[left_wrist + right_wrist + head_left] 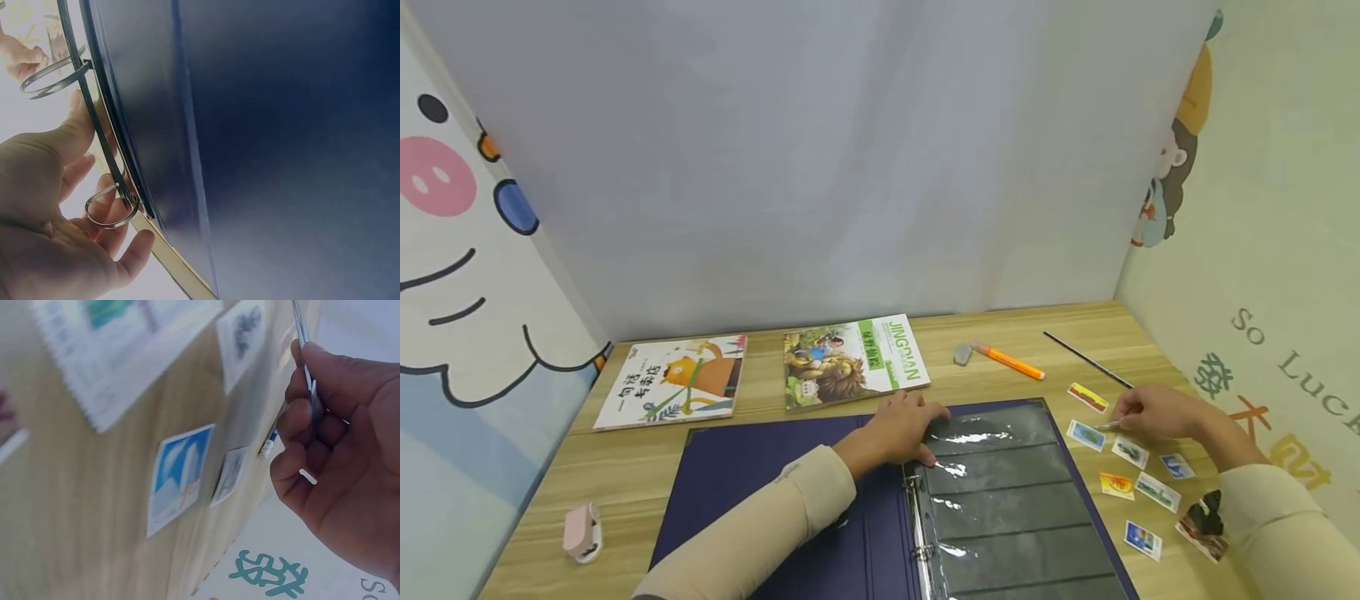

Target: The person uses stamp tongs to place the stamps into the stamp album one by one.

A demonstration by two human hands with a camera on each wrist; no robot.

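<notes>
A dark blue ring binder [760, 483] lies spread on the wooden table, with a black stamp page [1000, 479] of clear strip pockets on its metal rings [112, 206]. My left hand [898, 429] rests at the page's upper left corner beside the rings, fingers spread. To the right, my right hand [1157, 412] pinches metal tweezers [304, 356] between thumb and fingers. In the head view their tips reach the edge of a blue-green stamp [1084, 435]. Around it lie a red-yellow stamp [1087, 397], a grey-white stamp [1131, 452] and several others.
Two picture books, one with a fox-like animal [677, 379] and one with a lion [850, 362], lie along the back. Nearby are a grey eraser [962, 354], an orange marker [1009, 362] and a thin black stick [1086, 359]. A pink-white gadget [582, 533] sits left of the binder.
</notes>
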